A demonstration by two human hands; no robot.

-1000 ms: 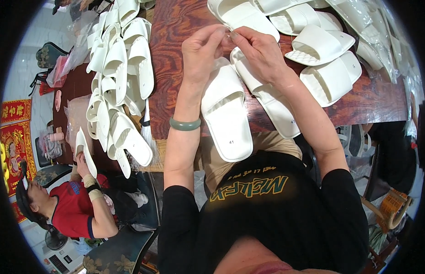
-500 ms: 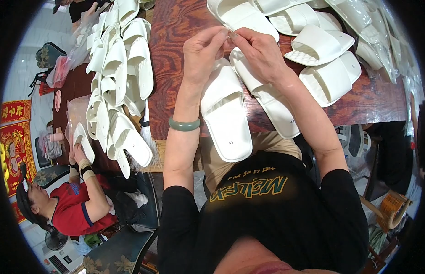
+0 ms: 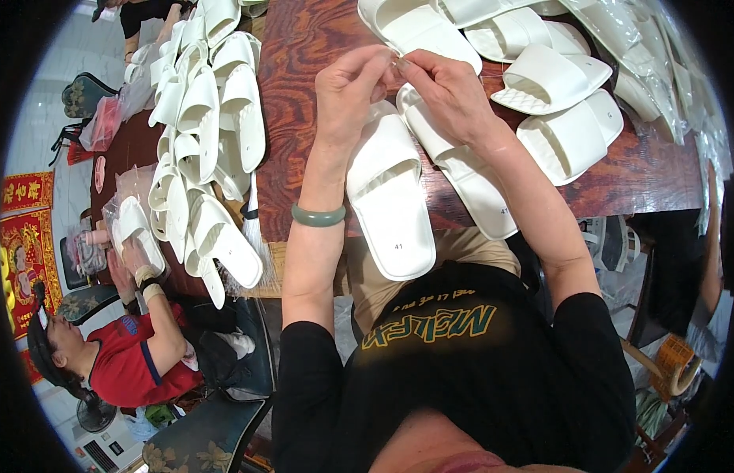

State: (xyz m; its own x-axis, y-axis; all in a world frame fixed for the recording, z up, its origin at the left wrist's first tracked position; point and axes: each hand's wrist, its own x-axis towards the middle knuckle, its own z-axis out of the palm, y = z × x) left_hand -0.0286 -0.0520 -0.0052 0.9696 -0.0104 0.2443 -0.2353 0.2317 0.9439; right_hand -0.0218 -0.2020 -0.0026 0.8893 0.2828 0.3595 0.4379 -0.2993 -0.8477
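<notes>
**Fingers brought together above white slippers**

The left hand and right hand meet tip to tip, thumb and forefinger of each drawn together; whatever sits between them is too small to make out.

Just below the left fingers lies the nearest slipper, strap side toward them, its heel jutting past the table edge. A second slipper lies beside it, partly under the right hand and forearm. Whether either hand touches them, I cannot tell.

These slippers look light and springy, like soft foam: likely to bend rather than break, with a smooth skin that could slide a little. The overhanging heel seems the easiest hold, thumb on top and fingers beneath; the strap would probably squash if gripped hard.

Just beyond the fingertips lies another slipper; to their right, more slippers on the brown table. Well to their left is a slipper heap, and past it a co-worker's hands at another slipper.
</notes>
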